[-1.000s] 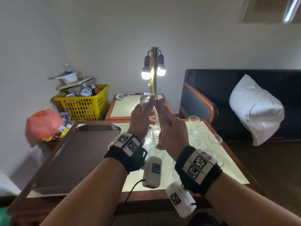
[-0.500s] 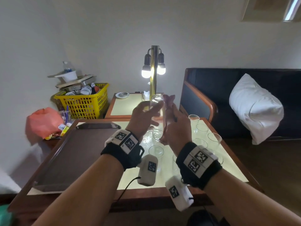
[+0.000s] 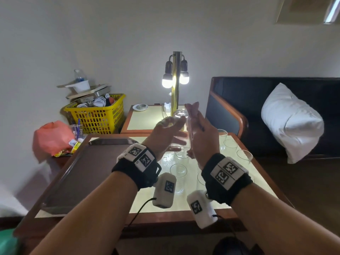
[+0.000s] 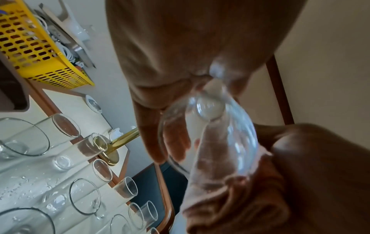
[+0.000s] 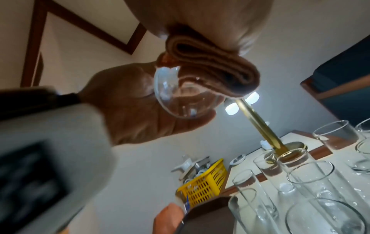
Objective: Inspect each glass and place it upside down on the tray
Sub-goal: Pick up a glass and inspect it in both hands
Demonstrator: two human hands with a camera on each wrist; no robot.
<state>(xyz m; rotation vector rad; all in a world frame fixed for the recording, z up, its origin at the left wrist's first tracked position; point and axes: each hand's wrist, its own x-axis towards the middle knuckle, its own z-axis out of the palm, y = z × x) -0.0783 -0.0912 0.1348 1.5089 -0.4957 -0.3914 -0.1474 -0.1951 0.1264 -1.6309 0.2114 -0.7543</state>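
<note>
Clear glass (image 3: 179, 124) up in the air over the far part of the table (image 3: 261, 183), right in front of the lit lamp (image 3: 175, 80), held between both hands. Tilted, open mouth toward the right wrist camera, base toward the far side; exact angle hard to call. Left hand (image 3: 163, 137) wrapped round its side, fingers curled on the wall of the glass (image 4: 208, 134). Right hand (image 3: 199, 137) gripping a folded pinkish-brown cloth (image 5: 212, 69), bunched in the fingers and pressed against the glass at its rim (image 5: 180, 98). From the left wrist view, cloth (image 4: 216, 182) seen lying along and behind the glass wall; inside or outside can't be told for sure.

Below the hands, a bunch of other glasses (image 3: 178, 170) standing upright, mouths up, on the pale tabletop, some tall and narrow, some wide like bowls (image 4: 22, 136). Water drops scattered on the surface among them (image 4: 18, 186).

Brown tray (image 3: 79, 173) on the left half of the table, beside the glasses, well apart from the one in the air.

Further out: small side table carrying the brass lamp post and a little dish (image 3: 140, 107), yellow basket (image 3: 97, 115) stuffed with clutter by the wall, orange-pink bag (image 3: 51, 137) next to it, dark sofa (image 3: 257, 100) on the right with a white pillow (image 3: 290, 122).
</note>
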